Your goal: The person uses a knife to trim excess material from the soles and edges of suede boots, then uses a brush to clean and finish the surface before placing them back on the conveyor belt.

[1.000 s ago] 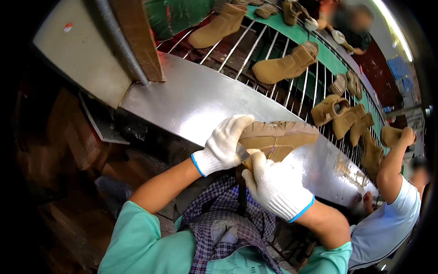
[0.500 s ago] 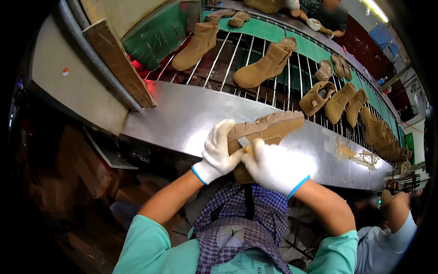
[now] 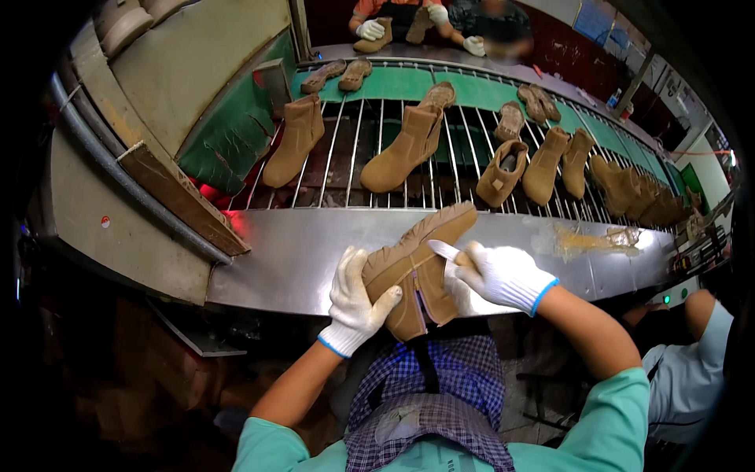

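A tan ankle boot (image 3: 399, 271) is held on its side above the near metal ledge, its thick sole facing up and left. A zipper with purplish edging shows on its shaft. My left hand (image 3: 355, 295), in a white glove, grips the boot at the heel end, thumb on the upper. In my right hand (image 3: 503, 275), also gloved, is a flat tool with a pale blade (image 3: 442, 250). The blade's tip touches or nearly touches the upper beside the sole. The tool's handle is mostly hidden by my fingers.
Beyond the metal ledge (image 3: 307, 236) runs a rack of metal rods (image 3: 351, 157) with several tan boots (image 3: 399, 161) and loose soles (image 3: 355, 75). A machine housing (image 3: 134, 228) stands at left. Across the rack, people work; one gloved hand (image 3: 370, 30) holds a boot. Another person sits at right.
The boot has turned so its zipper side shows. My right hand has moved right, off the sole edge near my left hand, with the tool. The view has shifted too.
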A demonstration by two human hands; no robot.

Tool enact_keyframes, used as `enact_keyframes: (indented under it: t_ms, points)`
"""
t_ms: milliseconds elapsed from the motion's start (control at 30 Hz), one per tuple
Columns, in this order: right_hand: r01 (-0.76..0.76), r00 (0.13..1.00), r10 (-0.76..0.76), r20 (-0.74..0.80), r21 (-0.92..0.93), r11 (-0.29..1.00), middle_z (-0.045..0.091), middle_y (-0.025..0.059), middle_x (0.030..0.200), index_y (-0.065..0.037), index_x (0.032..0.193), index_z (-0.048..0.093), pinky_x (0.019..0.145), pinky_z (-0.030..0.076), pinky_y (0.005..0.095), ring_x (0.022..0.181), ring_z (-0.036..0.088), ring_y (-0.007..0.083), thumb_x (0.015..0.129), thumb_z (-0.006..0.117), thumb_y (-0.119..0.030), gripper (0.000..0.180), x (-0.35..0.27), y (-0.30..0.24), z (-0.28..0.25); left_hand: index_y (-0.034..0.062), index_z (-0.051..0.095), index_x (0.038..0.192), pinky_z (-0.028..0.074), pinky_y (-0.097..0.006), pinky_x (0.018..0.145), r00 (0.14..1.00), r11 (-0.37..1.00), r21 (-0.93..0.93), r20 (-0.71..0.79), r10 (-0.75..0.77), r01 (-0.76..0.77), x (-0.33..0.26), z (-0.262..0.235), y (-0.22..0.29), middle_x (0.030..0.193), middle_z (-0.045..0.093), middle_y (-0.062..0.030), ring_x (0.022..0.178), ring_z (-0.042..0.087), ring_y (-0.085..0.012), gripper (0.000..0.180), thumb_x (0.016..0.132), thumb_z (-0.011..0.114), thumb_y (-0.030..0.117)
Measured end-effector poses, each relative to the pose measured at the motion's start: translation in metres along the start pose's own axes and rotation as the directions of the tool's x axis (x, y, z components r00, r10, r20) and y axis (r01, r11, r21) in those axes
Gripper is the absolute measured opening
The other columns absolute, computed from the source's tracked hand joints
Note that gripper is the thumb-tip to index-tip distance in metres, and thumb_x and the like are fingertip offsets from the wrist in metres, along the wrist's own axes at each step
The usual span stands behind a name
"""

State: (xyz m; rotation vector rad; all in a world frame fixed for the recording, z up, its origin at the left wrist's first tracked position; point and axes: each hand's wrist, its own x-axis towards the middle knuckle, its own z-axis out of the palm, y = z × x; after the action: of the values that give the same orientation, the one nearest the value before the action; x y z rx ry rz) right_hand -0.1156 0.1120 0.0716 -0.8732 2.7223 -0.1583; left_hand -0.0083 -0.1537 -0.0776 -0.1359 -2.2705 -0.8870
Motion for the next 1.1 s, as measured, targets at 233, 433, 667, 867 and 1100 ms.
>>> enact_keyframes:
  t_ms: [233,433,667,867,1100]
  points:
    - [-0.029,0.999,0.022,0.039,0.193,0.981,0.075,0.0261,0.094,0.0,0.111,0.065,0.081,0.058,0.054,0.086,0.074,0.045,0.105,0.059,-0.049,0.05,0.011,-0.006,-0.005,0.0092,0.043,0.162,0.052,-0.05,0.111,0.735,0.959,0.244,0.623,-0.269,0.144,0.107,-0.037,0.058,0.152,0.059,-0.0231,0.134,0.062,-0.0449,0.092,0.087,0.083,0.044]
    - [-0.263,0.958,0.073,0.276,0.749,0.609,0.068,0.0076,0.073,-0.001,0.096,0.07,0.052,0.05,0.0311,0.053,0.059,0.0147,0.102,0.063,-0.038,0.039,0.036,-0.026,-0.007,0.0113,0.046,0.161,0.056,-0.047,0.103,0.697,0.965,0.261,0.695,-0.177,-0.016,0.118,-0.032,0.052,0.141,0.069,-0.0189,0.125,0.069,-0.0385,0.08,0.093,0.078,0.041]
    - [-0.284,0.959,0.208,0.194,0.628,0.724,0.074,0.0154,0.097,0.001,0.12,0.067,0.076,0.058,0.041,0.084,0.073,0.0248,0.106,0.06,-0.039,0.043,0.012,0.001,0.002,0.0085,0.056,0.154,0.057,-0.047,0.104,0.785,0.97,0.172,0.619,0.03,-0.173,0.102,-0.023,0.038,0.146,0.067,-0.0168,0.124,0.069,-0.0366,0.069,0.095,0.077,0.039]
    - [-0.027,0.995,-0.024,0.101,0.478,0.878,0.073,0.0232,0.101,-0.003,0.133,0.063,0.089,0.056,0.0481,0.096,0.072,0.0407,0.11,0.052,-0.048,0.051,0.002,0.006,0.005,0.0112,0.058,0.153,0.058,-0.048,0.101,0.75,0.937,0.22,0.659,0.063,-0.272,0.099,-0.026,0.042,0.145,0.066,-0.0211,0.121,0.069,-0.0394,0.066,0.097,0.074,0.042]
    - [0.05,0.999,-0.05,-0.01,0.386,0.921,0.073,0.0273,0.112,-0.013,0.144,0.062,0.098,0.052,0.0545,0.106,0.07,0.0485,0.112,0.048,-0.052,0.052,0.027,0.058,0.025,0.011,0.071,0.139,0.058,-0.048,0.102,0.809,0.936,0.2,0.574,0.127,-0.289,0.098,-0.03,0.037,0.139,0.068,-0.0216,0.123,0.069,-0.04,0.059,0.09,0.081,0.041]
